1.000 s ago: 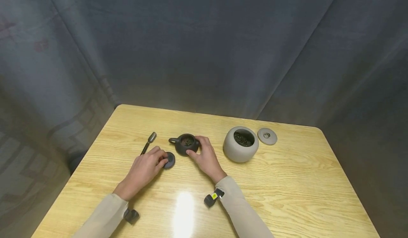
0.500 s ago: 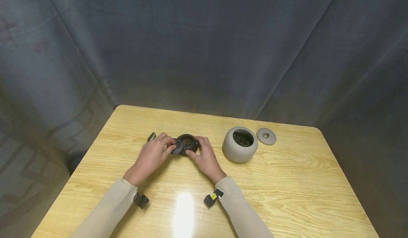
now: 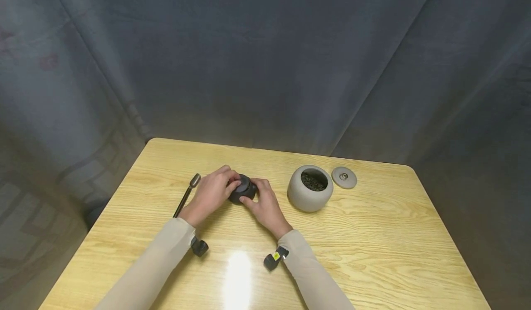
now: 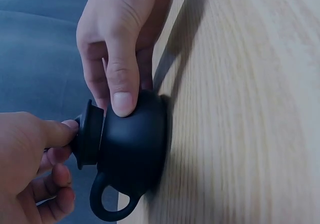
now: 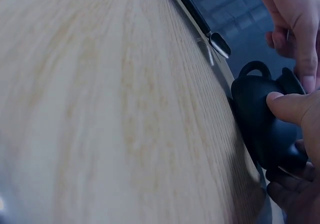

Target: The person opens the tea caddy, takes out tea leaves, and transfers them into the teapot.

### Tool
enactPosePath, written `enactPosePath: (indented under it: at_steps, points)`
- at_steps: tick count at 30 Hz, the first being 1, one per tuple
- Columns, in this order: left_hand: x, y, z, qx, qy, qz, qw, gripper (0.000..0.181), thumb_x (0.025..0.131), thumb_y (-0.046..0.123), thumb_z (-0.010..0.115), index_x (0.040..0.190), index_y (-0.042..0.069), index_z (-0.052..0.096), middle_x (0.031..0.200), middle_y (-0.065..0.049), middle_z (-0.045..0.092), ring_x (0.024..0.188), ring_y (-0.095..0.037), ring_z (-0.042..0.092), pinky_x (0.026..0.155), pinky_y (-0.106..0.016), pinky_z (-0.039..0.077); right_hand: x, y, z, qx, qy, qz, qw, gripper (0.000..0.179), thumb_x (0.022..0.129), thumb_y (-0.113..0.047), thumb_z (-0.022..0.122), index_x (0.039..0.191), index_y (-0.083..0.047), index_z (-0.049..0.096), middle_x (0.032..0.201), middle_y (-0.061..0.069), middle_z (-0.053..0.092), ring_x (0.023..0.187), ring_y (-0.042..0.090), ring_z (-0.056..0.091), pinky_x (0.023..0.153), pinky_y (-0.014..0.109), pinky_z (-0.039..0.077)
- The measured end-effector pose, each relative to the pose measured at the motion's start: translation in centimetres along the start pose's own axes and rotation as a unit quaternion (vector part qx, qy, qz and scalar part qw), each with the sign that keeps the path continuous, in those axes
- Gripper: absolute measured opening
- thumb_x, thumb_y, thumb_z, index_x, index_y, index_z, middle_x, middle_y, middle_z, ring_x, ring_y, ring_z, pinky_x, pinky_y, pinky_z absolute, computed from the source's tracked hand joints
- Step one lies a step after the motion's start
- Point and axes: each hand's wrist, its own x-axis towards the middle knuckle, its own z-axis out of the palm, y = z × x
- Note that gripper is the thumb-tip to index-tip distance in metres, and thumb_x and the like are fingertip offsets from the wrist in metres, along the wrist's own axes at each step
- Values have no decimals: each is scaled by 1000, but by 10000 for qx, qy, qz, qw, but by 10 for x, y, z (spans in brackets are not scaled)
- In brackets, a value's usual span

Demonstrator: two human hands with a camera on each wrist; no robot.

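Note:
My left hand (image 3: 212, 193) pinches the knob of a dark round teapot lid (image 4: 91, 138). The lid sits right at the mouth of a small black teapot (image 4: 134, 146), slightly tilted, with a thin gap showing along the rim in the left wrist view. Steadying the pot from the spout side is my right hand (image 3: 267, 208), its thumb on the near wall and its fingers round the far side. The pot's loop handle (image 4: 102, 211) points toward the left hand. In the head view, the left hand hides that handle, and the lid covers the pot's opening.
A grey round jar (image 3: 304, 197) holding dark tea leaves (image 3: 312, 182) stands open to the right. Its flat lid (image 3: 349, 180) with a small ring lies beside it. A tea scoop (image 3: 185, 198) with a dark handle lies left of the left hand, on the wooden table (image 3: 373, 236).
My left hand has lifted the teapot lid from the table and carried it right and away from me onto the pot's mouth. The right hand has kept its hold on the pot.

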Motion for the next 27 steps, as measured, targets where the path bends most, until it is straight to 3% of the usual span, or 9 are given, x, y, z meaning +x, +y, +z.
enactPosePath:
  at_steps: [14, 22, 27]
  points:
    - [6, -2, 11, -59, -194, -56, 9998, 15, 102, 24, 74, 108, 11, 78, 99, -2, 69, 87, -20, 73, 76, -40, 63, 0, -1, -1, -65, -76, 46, 9999, 64, 100, -31, 77, 152, -3, 52, 149, 15, 54, 147, 32, 54, 124, 47, 44]
    - [4, 0, 8, -70, -143, -33, 9999, 20, 102, 25, 74, 115, 9, 78, 99, -2, 67, 80, -15, 68, 72, -37, 61, 0, 0, -1, -54, -74, 150, 9998, 65, 98, -30, 80, 152, -5, 53, 150, 15, 55, 146, 34, 54, 123, 49, 45]
    - [0, 5, 0, -73, 9, 51, 10000, 20, 102, 24, 75, 115, 10, 77, 100, -2, 68, 81, -16, 69, 72, -37, 62, -8, -1, -8, 125, -39, 313, 9994, 74, 96, -32, 81, 158, -7, 47, 155, 15, 52, 149, 35, 51, 124, 53, 42]
